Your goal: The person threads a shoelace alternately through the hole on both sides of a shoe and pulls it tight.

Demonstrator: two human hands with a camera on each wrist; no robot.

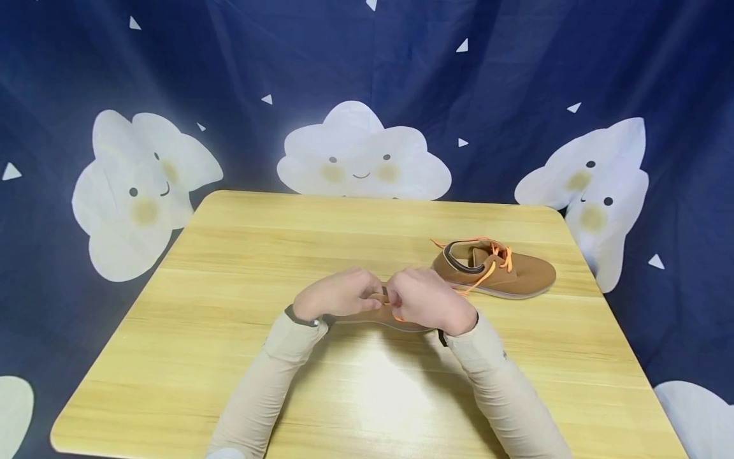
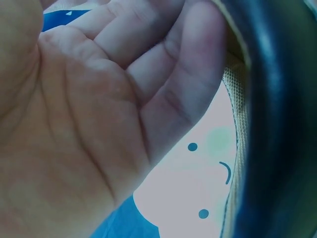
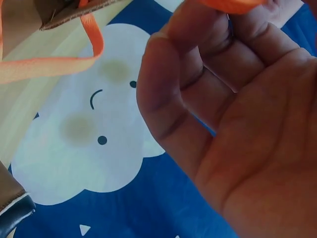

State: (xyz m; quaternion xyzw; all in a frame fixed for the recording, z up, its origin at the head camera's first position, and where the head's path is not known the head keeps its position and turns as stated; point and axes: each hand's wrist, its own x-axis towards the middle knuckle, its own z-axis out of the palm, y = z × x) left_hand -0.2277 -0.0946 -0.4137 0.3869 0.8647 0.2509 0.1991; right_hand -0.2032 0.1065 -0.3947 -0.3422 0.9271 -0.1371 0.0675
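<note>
A brown lace-up shoe [image 1: 369,316] lies under both hands, its toe toward the right and mostly hidden by them. My left hand [image 1: 342,294] is at the shoe's opening, thumb and forefinger pinching its upper near the tongue. In the left wrist view, the shoe's dark padded collar [image 2: 272,109] runs close beside the fingers. With curled fingers, my right hand [image 1: 427,298] pinches an orange shoelace [image 3: 233,5] above the shoe. Another stretch of lace [image 3: 94,42] hangs in a loop from the upper's edge in the right wrist view.
A second brown shoe [image 1: 530,274] with loosely lying orange laces [image 1: 484,278] stands just beyond my right hand, toe to the right. Both rest on a light wooden table [image 1: 229,255] with rounded corners. A dark blue cloud-print curtain [image 1: 487,83] hangs behind it.
</note>
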